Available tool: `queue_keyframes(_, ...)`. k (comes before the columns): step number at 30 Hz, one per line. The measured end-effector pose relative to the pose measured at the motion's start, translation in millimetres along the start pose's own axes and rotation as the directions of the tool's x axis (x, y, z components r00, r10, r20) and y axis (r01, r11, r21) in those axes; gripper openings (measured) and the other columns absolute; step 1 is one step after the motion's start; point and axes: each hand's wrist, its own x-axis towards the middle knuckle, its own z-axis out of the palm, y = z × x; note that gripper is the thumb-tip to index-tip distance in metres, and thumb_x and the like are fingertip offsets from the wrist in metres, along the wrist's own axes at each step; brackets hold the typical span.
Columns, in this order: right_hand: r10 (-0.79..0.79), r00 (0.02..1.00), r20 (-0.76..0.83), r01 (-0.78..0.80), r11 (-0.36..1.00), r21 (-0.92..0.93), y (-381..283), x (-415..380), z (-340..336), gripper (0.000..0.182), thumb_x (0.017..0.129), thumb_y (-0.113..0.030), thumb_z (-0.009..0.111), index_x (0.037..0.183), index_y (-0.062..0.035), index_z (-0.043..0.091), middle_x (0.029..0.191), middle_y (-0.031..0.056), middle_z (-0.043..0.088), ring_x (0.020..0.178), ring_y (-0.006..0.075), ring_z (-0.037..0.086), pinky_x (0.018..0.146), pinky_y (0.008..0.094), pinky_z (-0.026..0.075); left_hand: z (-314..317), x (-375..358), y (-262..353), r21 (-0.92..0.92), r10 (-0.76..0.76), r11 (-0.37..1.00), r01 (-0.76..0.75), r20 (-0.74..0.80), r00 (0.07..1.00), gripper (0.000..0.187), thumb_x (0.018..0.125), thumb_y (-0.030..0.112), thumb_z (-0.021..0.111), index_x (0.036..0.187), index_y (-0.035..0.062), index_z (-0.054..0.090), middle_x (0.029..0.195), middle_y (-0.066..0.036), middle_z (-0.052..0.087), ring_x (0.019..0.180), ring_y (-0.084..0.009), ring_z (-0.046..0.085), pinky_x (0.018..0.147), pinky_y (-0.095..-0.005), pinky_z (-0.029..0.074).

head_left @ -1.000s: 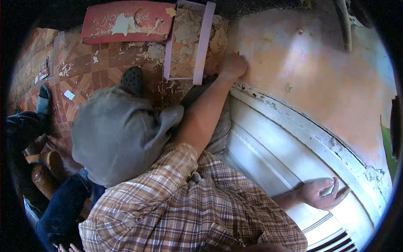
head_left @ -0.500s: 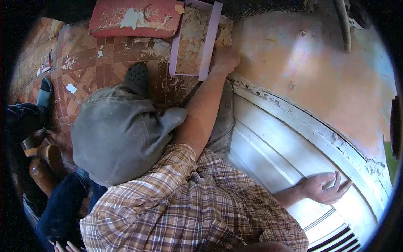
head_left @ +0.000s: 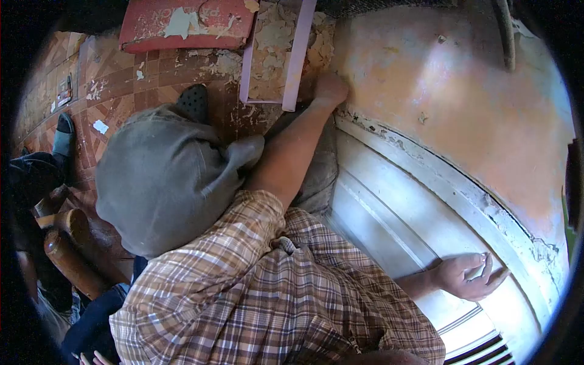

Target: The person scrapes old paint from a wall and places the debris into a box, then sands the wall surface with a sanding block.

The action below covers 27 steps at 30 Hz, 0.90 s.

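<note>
My left hand [head_left: 331,90] reaches forward past my bent knee, low against the wall beside the lilac-edged box [head_left: 294,61]. Its fingers are hidden from view, so I cannot see whether it holds anything. Beige peeled flakes [head_left: 271,52] fill the box, and more flakes [head_left: 319,48] lie between it and the wall. To the right, my right hand [head_left: 471,277] rests with loosely curled, separated fingers by the white panel [head_left: 383,194], holding nothing.
A worn red box [head_left: 188,27] lies beyond the flakes. Scraps litter the tiled floor [head_left: 115,88]. A bare plaster wall [head_left: 486,121] rises above the cracked ledge [head_left: 426,158]. At left are another person's leg [head_left: 36,173] and wooden furniture [head_left: 73,258]; fingertips [head_left: 94,359] show at the bottom edge.
The view has shifted slightly, with the boxes now a little higher and further left. My left hand stays low by the wall; my right hand has barely moved.
</note>
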Motion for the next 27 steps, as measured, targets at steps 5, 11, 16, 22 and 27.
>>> queue_keyframes(5,-0.056,0.998,-0.03,0.057,0.998,0.019,2,3,1,0.015,0.087,-0.015,0.057,0.082,-0.004,0.065,0.123,0.0248,0.062,0.111,0.0362,0.061,0.09,0.0495,0.045,0,0,-17,-0.2,-0.122,0.977,0.081,-0.203,0.972,0.028,0.089,0.021,0.054,0.095,0.0005,0.071,0.106,-0.021,0.068,0.1,-0.0352,0.066,0.085,-0.0451,0.053)
queue_keyframes(11,-0.043,0.999,-0.025,0.043,0.999,0.006,0,4,1,0.016,0.087,-0.015,0.056,0.08,-0.0038,0.065,0.121,0.0246,0.063,0.109,0.0356,0.062,0.089,0.0485,0.046,-69,6,15,-0.068,0.075,0.996,-0.064,0.164,0.984,0.035,0.087,0.023,0.052,0.106,-0.0019,0.068,0.115,-0.02,0.066,0.106,-0.0349,0.065,0.09,-0.0442,0.053)
queue_keyframes(16,-0.111,0.992,-0.059,0.113,0.993,0.043,8,4,4,0.014,0.085,-0.014,0.058,0.081,-0.0025,0.066,0.121,0.0257,0.063,0.109,0.0362,0.062,0.088,0.0484,0.048,-80,-45,65,-0.327,-0.072,0.943,0.058,-0.032,0.997,0.036,0.089,0.023,0.05,0.105,-0.0033,0.068,0.12,-0.024,0.063,0.108,-0.0364,0.064,0.089,-0.0422,0.053)
queue_keyframes(22,-0.098,0.995,-0.031,0.098,0.995,0.012,6,4,2,0.016,0.085,-0.014,0.058,0.08,-0.0013,0.066,0.122,0.0267,0.062,0.109,0.0367,0.062,0.089,0.0487,0.048,-72,-45,75,-0.188,-0.078,0.98,0.069,-0.043,0.996,0.035,0.09,0.025,0.051,0.104,-0.0014,0.069,0.116,-0.022,0.065,0.108,-0.0344,0.065,0.088,-0.0428,0.054)
queue_keyframes(27,0.101,0.995,-0.026,-0.098,0.99,0.097,-1,-2,3,0.019,0.085,-0.015,0.057,0.082,0.0001,0.068,0.124,0.0263,0.061,0.108,0.0345,0.062,0.087,0.0484,0.049,-46,-22,57,-0.047,0.083,0.995,-0.085,-0.033,0.996,0.034,0.09,0.022,0.051,0.104,-0.0034,0.069,0.112,-0.023,0.067,0.105,-0.0362,0.066,0.085,-0.0436,0.055)
